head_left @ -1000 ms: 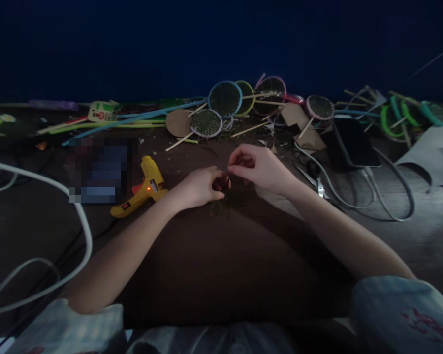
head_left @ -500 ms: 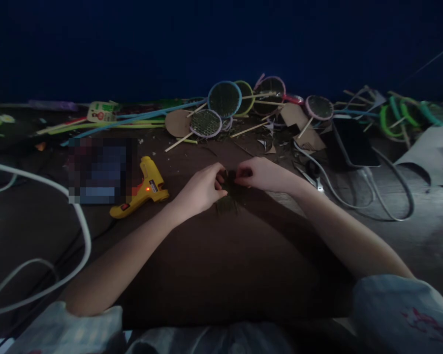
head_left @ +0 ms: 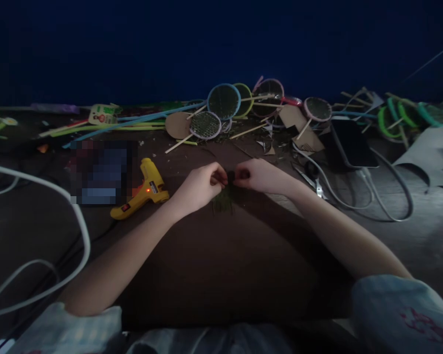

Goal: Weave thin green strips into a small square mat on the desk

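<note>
My left hand (head_left: 205, 186) is closed in a pinch over the middle of the dark table. Below its fingertips lies or hangs a dark green, fringed, grass-like piece (head_left: 223, 202); its upper part is hidden by the fingers. My right hand (head_left: 258, 175) is beside it, thumb and fingertips pinched close to the left fingertips. Between the two hands is a small dark patch too dim to make out. A yellow glue gun (head_left: 147, 191) with a lit orange light lies left of my left hand. Scissors (head_left: 315, 179) lie right of my right hand, partly behind the forearm.
Small round net rackets (head_left: 224, 102) with coloured rims and wooden sticks lie along the back, among cardboard pieces (head_left: 300, 125) and scraps. A phone (head_left: 354, 142) with a plugged-in cable lies at right. A white cable (head_left: 79, 221) loops at left, near a blurred-out screen (head_left: 103, 172).
My left thumb and fingers have drawn together, slightly toward the right hand. More of the green piece shows below them. The right hand stays almost in place.
</note>
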A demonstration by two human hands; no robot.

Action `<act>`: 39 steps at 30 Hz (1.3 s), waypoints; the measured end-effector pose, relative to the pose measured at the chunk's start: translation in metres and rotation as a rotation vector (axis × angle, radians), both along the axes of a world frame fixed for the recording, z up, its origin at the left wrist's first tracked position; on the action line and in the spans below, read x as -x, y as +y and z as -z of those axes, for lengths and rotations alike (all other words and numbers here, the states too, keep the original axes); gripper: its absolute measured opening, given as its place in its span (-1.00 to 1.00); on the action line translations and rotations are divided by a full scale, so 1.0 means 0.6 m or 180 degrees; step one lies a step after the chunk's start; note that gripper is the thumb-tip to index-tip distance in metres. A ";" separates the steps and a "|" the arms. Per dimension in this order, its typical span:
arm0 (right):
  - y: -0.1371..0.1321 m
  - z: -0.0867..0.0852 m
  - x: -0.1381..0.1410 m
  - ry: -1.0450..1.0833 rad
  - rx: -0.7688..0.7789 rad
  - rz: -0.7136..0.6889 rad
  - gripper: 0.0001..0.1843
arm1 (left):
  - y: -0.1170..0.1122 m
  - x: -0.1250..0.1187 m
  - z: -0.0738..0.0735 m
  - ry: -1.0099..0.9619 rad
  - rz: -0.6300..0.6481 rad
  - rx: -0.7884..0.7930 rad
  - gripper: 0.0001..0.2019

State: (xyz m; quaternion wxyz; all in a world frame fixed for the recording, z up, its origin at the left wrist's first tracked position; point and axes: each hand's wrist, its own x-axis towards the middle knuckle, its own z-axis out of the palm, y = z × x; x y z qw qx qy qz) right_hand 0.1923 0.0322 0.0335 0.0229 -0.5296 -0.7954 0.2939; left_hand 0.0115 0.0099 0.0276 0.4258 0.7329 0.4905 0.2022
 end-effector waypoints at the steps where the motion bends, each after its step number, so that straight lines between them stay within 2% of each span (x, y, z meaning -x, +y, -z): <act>1: 0.000 0.001 0.000 0.0020 -0.0005 -0.0003 -0.85 | -0.001 -0.001 0.002 0.0024 0.0002 -0.0006 -0.84; 6: 0.003 0.003 -0.003 0.0112 -0.0023 -0.0022 -0.83 | -0.002 -0.001 0.012 0.0152 0.0016 -0.0156 -0.85; 13: -0.004 -0.007 0.005 0.0748 0.0016 0.0036 -0.83 | -0.004 -0.009 0.004 0.0455 -0.0018 -0.0259 -0.94; 18: -0.009 -0.022 0.003 0.0979 0.0126 -0.0231 -0.80 | -0.007 -0.015 -0.001 0.0849 0.0011 -0.0495 -0.89; 20: -0.010 -0.026 -0.001 0.0913 0.0153 -0.0382 -0.78 | -0.008 -0.015 -0.002 0.0872 0.0056 -0.0592 -0.87; 24: -0.017 -0.025 -0.006 0.0353 0.0075 -0.0513 -0.62 | -0.005 -0.012 -0.001 0.0843 0.0004 -0.0573 -0.86; 29: -0.031 -0.007 0.004 -0.0111 -0.0118 -0.0705 -0.64 | 0.002 -0.008 -0.002 0.0852 -0.0006 -0.0502 -0.86; 34: -0.035 0.008 0.009 -0.0150 -0.0254 -0.0609 -0.63 | 0.003 -0.006 -0.007 0.0878 0.0001 -0.0464 -0.86; 39: -0.025 -0.002 0.002 -0.0010 -0.0123 -0.0629 -0.65 | 0.003 -0.007 -0.005 0.0842 -0.0002 -0.0509 -0.86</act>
